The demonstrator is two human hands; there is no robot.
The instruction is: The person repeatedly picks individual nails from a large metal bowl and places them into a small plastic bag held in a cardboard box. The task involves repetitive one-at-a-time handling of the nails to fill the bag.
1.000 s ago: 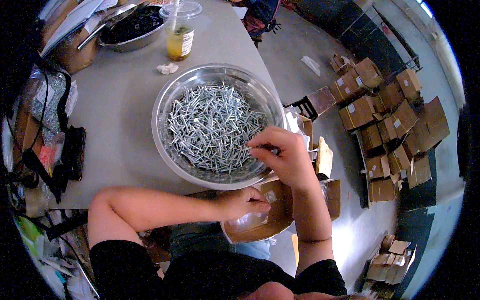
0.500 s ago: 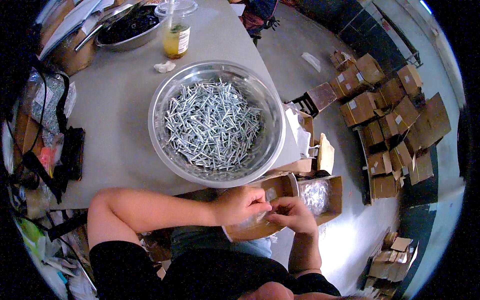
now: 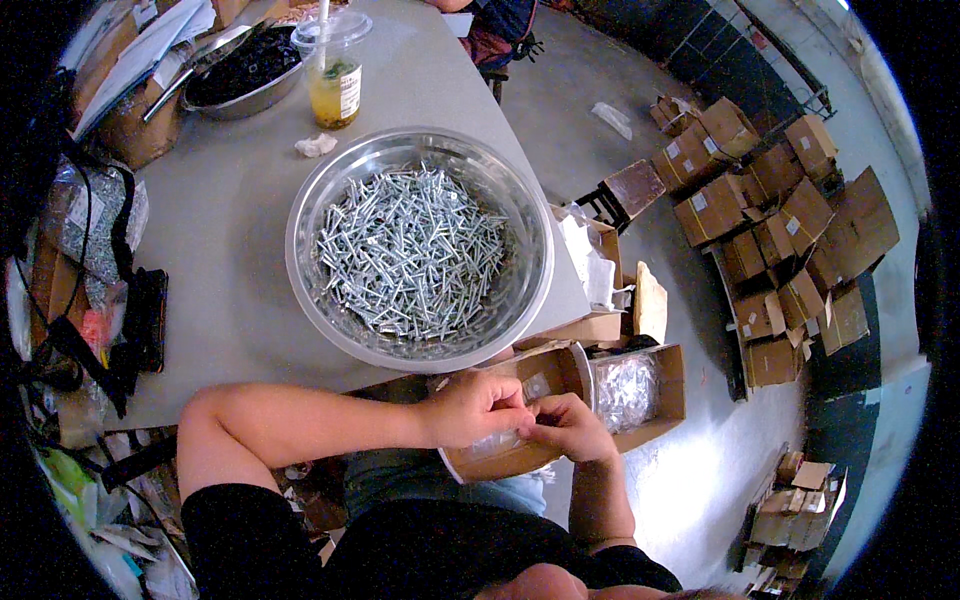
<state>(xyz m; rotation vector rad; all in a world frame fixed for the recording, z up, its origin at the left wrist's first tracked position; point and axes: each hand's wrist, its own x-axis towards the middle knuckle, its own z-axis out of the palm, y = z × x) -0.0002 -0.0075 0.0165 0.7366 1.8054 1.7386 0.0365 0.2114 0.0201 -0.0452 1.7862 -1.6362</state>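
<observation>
A workshop with a bare concrete floor was seen from above, with a grey table filling the upper left. Nearest the camera, the person's two forearms came in from the lower edge and met over the lap, just below the table's near edge. The left hand and right hand were touching, fingers pinched narrowly together on a small clear plastic bag. What the bag contained could not be told. Both hands hovered over an open cardboard box resting at the lap; beside it, to the right, another open box held a heap of clear bags. Just beyond the hands, on the table, sat a large shiny metal bowl full of silver screws. Further back stood a plastic cup of yellowish drink with a lid and straw, a crumpled scrap of tissue near it, and a second metal bowl with dark contents. Black straps and bagged items lay along the table's left edge. Far right, on the floor, many brown cartons were stacked.
</observation>
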